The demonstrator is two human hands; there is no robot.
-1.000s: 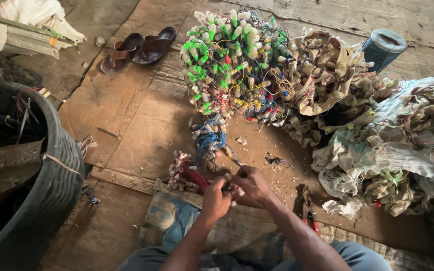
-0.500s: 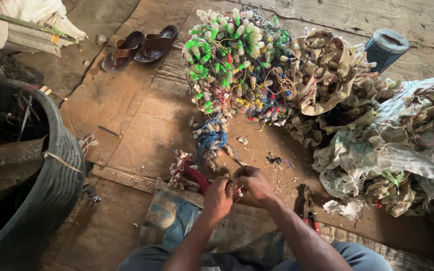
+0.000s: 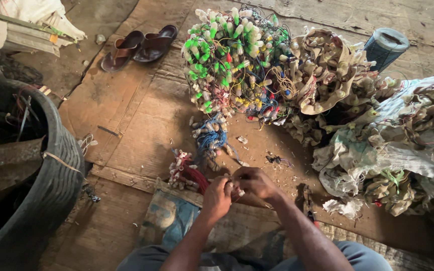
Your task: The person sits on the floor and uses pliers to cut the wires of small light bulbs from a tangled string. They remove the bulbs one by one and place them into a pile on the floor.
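Note:
Low in the middle of the head view, my left hand (image 3: 218,196) and my right hand (image 3: 255,181) meet over a small pale plug-like piece (image 3: 239,191) with a thin wire, pinched between the fingers of both. Just left of my hands lies a bundle of red wires with white ends (image 3: 186,173). Beyond it sits a bundle of blue wires (image 3: 210,138). Farther back is a big heap of green, white and mixed wired connectors (image 3: 232,60).
Dirty sacks full of more wired pieces (image 3: 388,145) fill the right side. A black rubber tub (image 3: 51,190) stands at the left. A pair of brown sandals (image 3: 139,46) and a dark blue cylinder (image 3: 385,46) lie at the back. Flattened cardboard (image 3: 126,115) covers the floor.
My hands stay together at the same spot; the fingers shift slightly around the small piece. The view has barely moved.

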